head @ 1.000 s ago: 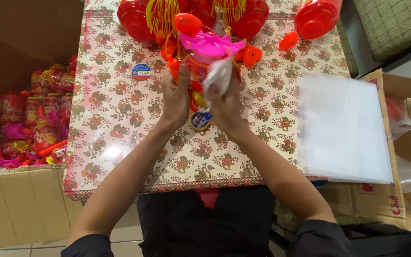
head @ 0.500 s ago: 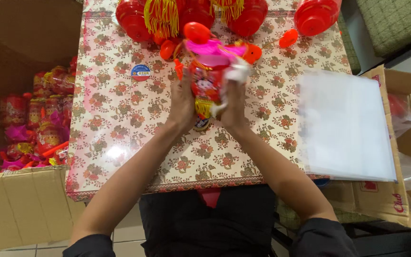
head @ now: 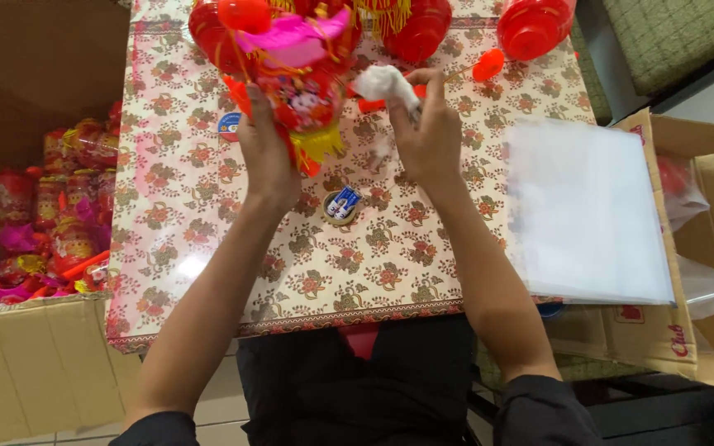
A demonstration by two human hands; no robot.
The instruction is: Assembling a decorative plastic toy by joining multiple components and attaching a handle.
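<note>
Head view shows the left hand (head: 268, 161) gripping a red toy lantern (head: 303, 103) above the table (head: 357, 272) while the right hand (head: 427, 136) pinches crumpled white wrapping (head: 383, 84) beside it, apparently mid-unwrapping; a clean pull away seems needed next.

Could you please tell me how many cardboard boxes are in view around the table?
2: one box left of the table, full of lanterns; another box right, behind clear bags. More may be hidden.

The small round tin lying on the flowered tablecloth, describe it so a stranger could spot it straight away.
On the flowered tablecloth, look just below the left hand and right hand. The small round tin lies there alone, holding blue-and-white pieces, unlike the red lanterns further up.
</note>
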